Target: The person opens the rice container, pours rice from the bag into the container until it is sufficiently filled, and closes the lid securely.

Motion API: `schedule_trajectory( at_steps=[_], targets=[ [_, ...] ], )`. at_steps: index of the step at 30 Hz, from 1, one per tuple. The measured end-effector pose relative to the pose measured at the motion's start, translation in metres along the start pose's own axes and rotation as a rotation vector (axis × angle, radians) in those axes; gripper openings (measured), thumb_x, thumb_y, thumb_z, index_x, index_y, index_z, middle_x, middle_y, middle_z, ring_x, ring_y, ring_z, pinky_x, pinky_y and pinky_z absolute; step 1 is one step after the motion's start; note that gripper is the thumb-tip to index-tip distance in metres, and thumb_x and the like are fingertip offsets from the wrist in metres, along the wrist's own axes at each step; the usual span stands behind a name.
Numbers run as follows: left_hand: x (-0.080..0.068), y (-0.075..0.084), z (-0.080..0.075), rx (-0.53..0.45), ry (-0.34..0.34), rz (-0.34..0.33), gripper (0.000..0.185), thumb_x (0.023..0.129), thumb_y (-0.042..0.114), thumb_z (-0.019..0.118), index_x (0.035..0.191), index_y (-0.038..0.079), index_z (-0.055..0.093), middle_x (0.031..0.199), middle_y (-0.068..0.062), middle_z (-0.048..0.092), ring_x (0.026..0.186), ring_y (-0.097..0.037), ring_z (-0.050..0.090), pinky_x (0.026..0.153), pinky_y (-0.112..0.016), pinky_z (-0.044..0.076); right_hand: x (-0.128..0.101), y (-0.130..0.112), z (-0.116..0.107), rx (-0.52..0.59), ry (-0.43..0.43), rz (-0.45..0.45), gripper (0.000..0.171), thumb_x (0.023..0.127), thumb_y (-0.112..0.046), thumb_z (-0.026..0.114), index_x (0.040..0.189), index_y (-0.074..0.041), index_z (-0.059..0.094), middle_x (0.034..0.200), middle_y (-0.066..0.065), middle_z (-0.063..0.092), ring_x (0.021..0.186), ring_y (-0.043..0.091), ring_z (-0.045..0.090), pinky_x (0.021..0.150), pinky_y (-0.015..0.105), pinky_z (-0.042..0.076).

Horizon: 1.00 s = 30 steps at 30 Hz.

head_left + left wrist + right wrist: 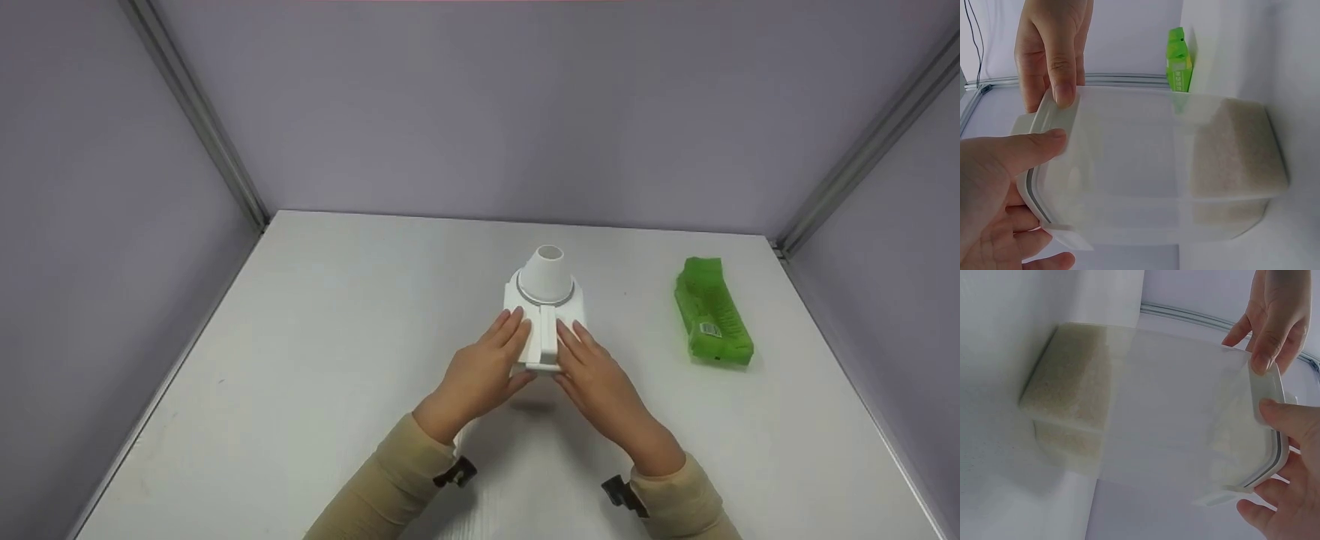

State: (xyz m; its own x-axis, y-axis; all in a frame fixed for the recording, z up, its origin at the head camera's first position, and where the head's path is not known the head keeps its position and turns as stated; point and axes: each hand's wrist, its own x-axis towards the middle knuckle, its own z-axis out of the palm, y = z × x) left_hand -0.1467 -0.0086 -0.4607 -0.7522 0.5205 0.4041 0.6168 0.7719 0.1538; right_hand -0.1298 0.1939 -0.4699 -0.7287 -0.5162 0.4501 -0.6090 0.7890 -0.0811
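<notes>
A tall, clear container [1129, 163] stands upright on the table, with pale rice-like grain [1075, 377] filling its bottom part. Its white lid [531, 349] carries a raised bar and a tapered white cup [546, 277] at the far end. My left hand [480, 375] presses on the lid's left half with straight fingers, its thumb at the front edge. Opposite it, my right hand [604, 390] lies the same way on the right half. Both thumbs touch the lid's front flap [1266, 391], close to each other, as the wrist views show.
A green plastic packet [712, 311] with a small white label lies to the right of the container. Pale panels with grey metal corner posts [206, 112] enclose the white table [300, 337] at the back and sides.
</notes>
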Motion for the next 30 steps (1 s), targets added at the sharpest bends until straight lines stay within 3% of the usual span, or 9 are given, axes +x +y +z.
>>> schedule_trajectory(
  at_steps=[30],
  targets=[
    [0.0058,-0.0059,0.0075,0.032,-0.019,-0.001,0.068,0.084,0.037,0.069,0.138,0.004,0.044,0.144,-0.011,0.039,0.132,-0.023,0.036,0.084,-0.035,0.051,0.0033,0.0059,0.0038,0.042,-0.04,0.049,0.052,0.088,-0.014,0.064,0.134,0.0,0.046,0.144,0.013,0.038,0.134,0.032,0.031,0.103,0.042,0.033]
  ],
)
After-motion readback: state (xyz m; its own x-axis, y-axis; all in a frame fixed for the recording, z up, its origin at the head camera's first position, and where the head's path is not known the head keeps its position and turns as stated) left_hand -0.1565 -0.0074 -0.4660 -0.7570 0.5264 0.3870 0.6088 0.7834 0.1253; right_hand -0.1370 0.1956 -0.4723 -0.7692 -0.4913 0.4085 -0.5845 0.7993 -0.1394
